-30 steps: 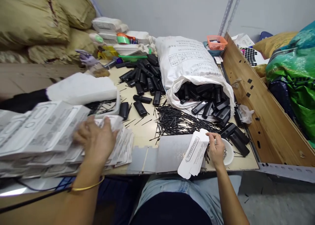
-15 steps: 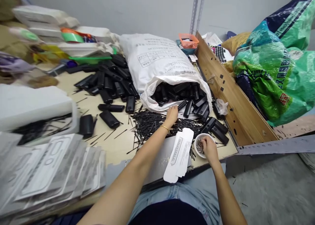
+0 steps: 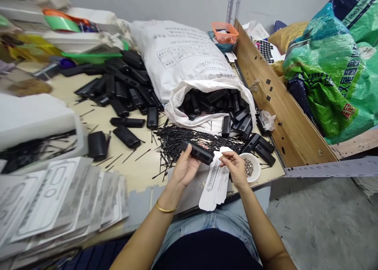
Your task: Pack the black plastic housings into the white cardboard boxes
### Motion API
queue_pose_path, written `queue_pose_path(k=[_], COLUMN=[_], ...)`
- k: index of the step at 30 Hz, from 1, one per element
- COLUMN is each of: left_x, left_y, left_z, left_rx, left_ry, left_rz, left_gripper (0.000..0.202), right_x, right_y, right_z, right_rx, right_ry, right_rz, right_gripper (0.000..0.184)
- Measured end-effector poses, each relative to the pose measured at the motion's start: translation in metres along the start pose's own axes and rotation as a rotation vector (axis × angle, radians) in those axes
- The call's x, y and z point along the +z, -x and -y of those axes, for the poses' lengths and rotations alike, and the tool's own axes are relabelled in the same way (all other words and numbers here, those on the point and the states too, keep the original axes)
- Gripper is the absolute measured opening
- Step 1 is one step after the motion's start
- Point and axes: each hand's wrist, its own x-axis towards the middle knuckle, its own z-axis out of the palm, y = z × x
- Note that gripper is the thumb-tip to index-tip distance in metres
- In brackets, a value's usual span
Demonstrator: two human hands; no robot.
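Black plastic case gripped in left hand fingers, right hand fingers pinched beside it (contents unclear), over white card

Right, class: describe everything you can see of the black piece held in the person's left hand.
The black piece is a long, narrow, matte part that looks like plastic, with fine ridges along one side. It lies nearly level, tilted down to the right, above the heap of thin black pins. The left hand grips it from below, thumb on its near side. The right hand is close by its lower end.
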Motion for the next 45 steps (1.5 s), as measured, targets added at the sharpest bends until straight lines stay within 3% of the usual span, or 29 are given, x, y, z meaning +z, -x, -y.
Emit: queue_pose_path(k=[5,11,15,21,25,29,39,42,45], left_x=[-0.004,-0.008,-0.007,-0.005,-0.003,-0.004,-0.005,-0.007,-0.010], left_y=[-0.005,-0.004,-0.002,0.005,0.011,0.013,0.020,0.021,0.019], left_z=[0.010,0.016,0.019,0.020,0.022,0.021,0.026,0.028,0.027], left_rx=[-0.098,-0.144,-0.159,-0.022,0.134,0.179,0.304,0.294,0.250], left_ry=[0.136,0.169,0.186,0.122,0.041,-0.036,-0.087,-0.103,-0.070], left_rz=[-0.050,-0.020,-0.020,0.020,0.042,0.028,0.008,0.006,0.016], left_gripper=[0.017,0.017,0.019,0.012,0.026,0.033,0.041,0.042,0.040], right_x=[0.011,0.024,0.029,0.024,0.029,0.032,0.018,0.020,0.024], right_y=[0.011,0.017,0.014,0.011,0.019,0.027,0.022,0.023,0.027], right_z=[0.002,0.009,0.012,0.013,0.005,-0.004,0.006,0.006,0.004], right_rx=[-0.117,-0.259,-0.385,-0.396,-0.475,-0.593,-0.540,-0.500,-0.509], right_ry=[0.224,0.346,0.462,0.483,0.518,0.626,1.048,1.045,0.922], right_rz=[-0.001,-0.142,-0.136,-0.074,-0.131,-0.134,0.044,0.061,-0.016], right_gripper=[0.015,0.009,0.007,0.008,0.010,0.012,0.016,0.016,0.016])
